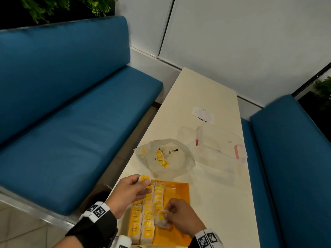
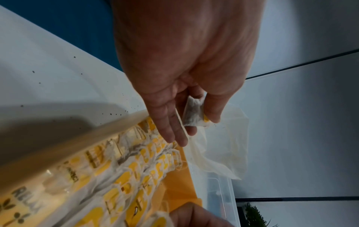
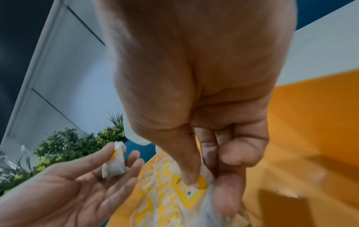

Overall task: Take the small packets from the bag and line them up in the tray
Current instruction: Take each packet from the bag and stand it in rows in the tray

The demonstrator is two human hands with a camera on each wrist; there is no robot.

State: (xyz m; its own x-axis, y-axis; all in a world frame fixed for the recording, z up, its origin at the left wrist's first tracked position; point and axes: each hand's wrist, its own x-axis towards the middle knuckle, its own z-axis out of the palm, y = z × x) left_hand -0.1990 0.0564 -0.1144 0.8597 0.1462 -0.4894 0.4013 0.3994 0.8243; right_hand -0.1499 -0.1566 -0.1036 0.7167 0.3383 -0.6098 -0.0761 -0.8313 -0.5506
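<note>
Cream-white narrow rectangular table (image 1: 211, 97), set between two blue upholstered benches (image 1: 71, 104). Near edge of table: shallow orange rectangular tray (image 1: 179, 192), holding three rows of small white-and-yellow paper packets (image 1: 148, 212) that overlap one another along its left side; the third row is shorter, and the right part of the tray floor shows bare orange. Left hand (image 1: 129, 193), above the tray's far left corner: thumb and fingers pinch one small white-and-yellow packet (image 1: 144, 179), the remaining fingers extended and loosely spread; in the left wrist view this packet (image 2: 194, 113) sits between thumb and forefinger, clear of the rows below. Right hand (image 1: 180, 217), over the tray's middle: thumb (image 3: 186, 161) and fingers curled down onto a second white-and-yellow packet (image 1: 162, 218), which they grip at the near end of the third row; whether this packet rests on the tray floor cannot be told. Beyond the tray, just past its far edge: crumpled translucent plastic bag (image 1: 166, 156), mouth open, with a few yellow-and-white packets (image 1: 161, 157) still inside. Right of the bag and touching it: clear plastic storage box with pink handles (image 1: 220, 149). Farther along the table: a white paper sheet with a dark mark (image 1: 203, 114). Both wrists carry bands with black-and-white square markers (image 1: 97, 210). Green foliage (image 1: 62, 6) behind the left bench.
</note>
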